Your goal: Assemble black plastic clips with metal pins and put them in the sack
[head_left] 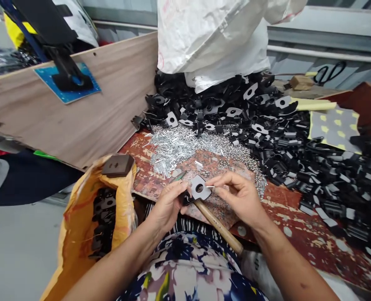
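Note:
Between the thumb and fingers of my left hand (169, 202) is a black plastic clamp part with a grey, holed face (199, 188). My right hand (238, 194) pinches a thin metal pin (210, 186), its tip pointing left at the edge of that part. Below both hands lies a wooden hammer handle (221, 230), slanting toward my lap; the far end is hidden by the part. Just beyond my hands is a heap of loose metal pins (172, 146), and small shiny springs (238, 152) spread to its right.
Black plastic parts (285, 146) pile up at the back and right under a white sack (213, 37). An orange sack (69, 234) with black parts stands left, a brown block (118, 165) on its rim. A wooden board (110, 92) edges the bench. Scissors (329, 73) lie far right.

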Motion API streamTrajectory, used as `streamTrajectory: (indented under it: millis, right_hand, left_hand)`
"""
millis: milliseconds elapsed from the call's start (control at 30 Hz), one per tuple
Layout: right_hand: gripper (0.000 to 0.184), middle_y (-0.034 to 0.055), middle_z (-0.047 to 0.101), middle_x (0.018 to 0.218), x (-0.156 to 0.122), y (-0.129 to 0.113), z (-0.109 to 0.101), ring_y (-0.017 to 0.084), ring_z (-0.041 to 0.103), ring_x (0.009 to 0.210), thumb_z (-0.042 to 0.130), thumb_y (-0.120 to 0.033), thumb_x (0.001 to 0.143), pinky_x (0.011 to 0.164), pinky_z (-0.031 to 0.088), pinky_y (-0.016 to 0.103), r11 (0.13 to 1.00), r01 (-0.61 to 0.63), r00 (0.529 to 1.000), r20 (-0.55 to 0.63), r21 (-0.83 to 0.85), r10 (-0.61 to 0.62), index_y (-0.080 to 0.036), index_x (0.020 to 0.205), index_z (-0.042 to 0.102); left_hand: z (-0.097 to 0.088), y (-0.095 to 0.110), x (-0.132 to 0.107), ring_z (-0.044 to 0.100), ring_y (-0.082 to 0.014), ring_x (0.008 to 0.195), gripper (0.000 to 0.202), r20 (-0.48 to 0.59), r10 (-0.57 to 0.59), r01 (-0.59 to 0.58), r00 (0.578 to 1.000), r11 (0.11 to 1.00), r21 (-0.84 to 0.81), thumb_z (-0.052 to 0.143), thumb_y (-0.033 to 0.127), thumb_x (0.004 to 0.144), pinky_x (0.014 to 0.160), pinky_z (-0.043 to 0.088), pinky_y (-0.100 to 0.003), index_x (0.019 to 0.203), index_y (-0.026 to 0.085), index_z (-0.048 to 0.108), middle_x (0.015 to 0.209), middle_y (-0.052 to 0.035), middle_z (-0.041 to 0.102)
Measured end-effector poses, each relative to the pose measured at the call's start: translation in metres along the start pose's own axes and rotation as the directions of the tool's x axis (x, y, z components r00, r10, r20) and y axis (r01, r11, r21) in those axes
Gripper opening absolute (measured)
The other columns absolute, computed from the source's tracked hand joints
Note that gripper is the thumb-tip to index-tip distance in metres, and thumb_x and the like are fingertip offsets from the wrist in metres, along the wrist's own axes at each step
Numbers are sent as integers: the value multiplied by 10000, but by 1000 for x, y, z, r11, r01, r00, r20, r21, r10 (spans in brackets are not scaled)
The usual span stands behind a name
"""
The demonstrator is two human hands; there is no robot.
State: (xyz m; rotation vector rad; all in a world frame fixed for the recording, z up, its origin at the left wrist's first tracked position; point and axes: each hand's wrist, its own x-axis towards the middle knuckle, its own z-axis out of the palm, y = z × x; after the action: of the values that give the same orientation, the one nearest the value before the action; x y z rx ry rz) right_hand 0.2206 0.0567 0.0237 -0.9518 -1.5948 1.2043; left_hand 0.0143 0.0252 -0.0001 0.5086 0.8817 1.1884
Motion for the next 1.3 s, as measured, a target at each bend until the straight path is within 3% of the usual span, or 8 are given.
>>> streamTrajectory:
  millis: [267,367,467,600,900,1000,1167,1300]
  right_hand:
    - [209,27,809,965,-5,13,9,199,763,927,778,-357,850,875,607,402,938,-136,990,26,320,135,-244,844,603]
    - [185,14,796,912,-9,11,9,195,756,884,742,-351,888,871,598,403,961,-88,996,7,261,89,-246,866,590]
    - [41,14,759,923,-11,0,13,190,719,882,646,-297,957,839,576,387,997,49,997,-52,-54,-52,-264,973,664]
    - [259,37,712,963,-10,-19,26,220,647,897,557,-201,987,802,525,410,794,264,954,29,-548,-297,-311,1176,697]
    - [216,46,641,867,0,-12,56,202,562,847,483,-171,1029,760,492,359,683,420,906,238,-597,-349,-229,1026,691]
    - [217,67,653,858,-2,-15,62,214,560,833,485,-180,1015,747,496,366,543,458,884,293,-704,-365,-201,955,692]
    - [356,34,650,755,-2,-24,77,199,565,754,397,-163,1016,728,517,365,161,593,780,513,-789,-357,-226,821,688]
    - [372,1,671,792,-1,-33,75,170,577,781,390,-168,1030,769,521,303,192,535,835,479,-823,-270,-270,821,681]
  left_hand:
    - [-5,-6,-3,473,-111,596,313,14,-10,10,1000,1000,7,864,416,738,405,395,-184,665,151,715,715,-20,582]
    - [-7,-9,-3,499,-114,585,301,13,-24,24,1000,999,-28,866,408,746,421,438,-203,705,144,727,721,-29,613]
    - [-7,-8,-3,516,-112,583,296,16,-34,35,999,997,-66,867,405,754,426,442,-202,747,138,739,727,-30,631]
    - [-9,-5,-4,537,-113,594,301,3,-44,44,999,993,-112,885,404,736,428,440,-200,771,143,739,753,-28,643]
    - [-14,-6,-9,540,-119,630,271,-42,-9,1,999,983,-183,890,360,743,451,479,-195,820,169,714,757,2,613]
    - [-13,-10,-13,549,-122,655,265,-67,10,-20,998,988,-154,882,369,758,462,489,-189,817,173,713,770,8,613]
    - [-6,-16,-12,566,-116,677,297,-221,83,-106,972,990,-94,932,345,663,595,542,-183,768,178,711,732,30,633]
    - [-2,-11,-15,528,-108,656,351,-198,89,-102,976,993,-53,959,339,593,588,529,-184,721,159,686,710,31,602]
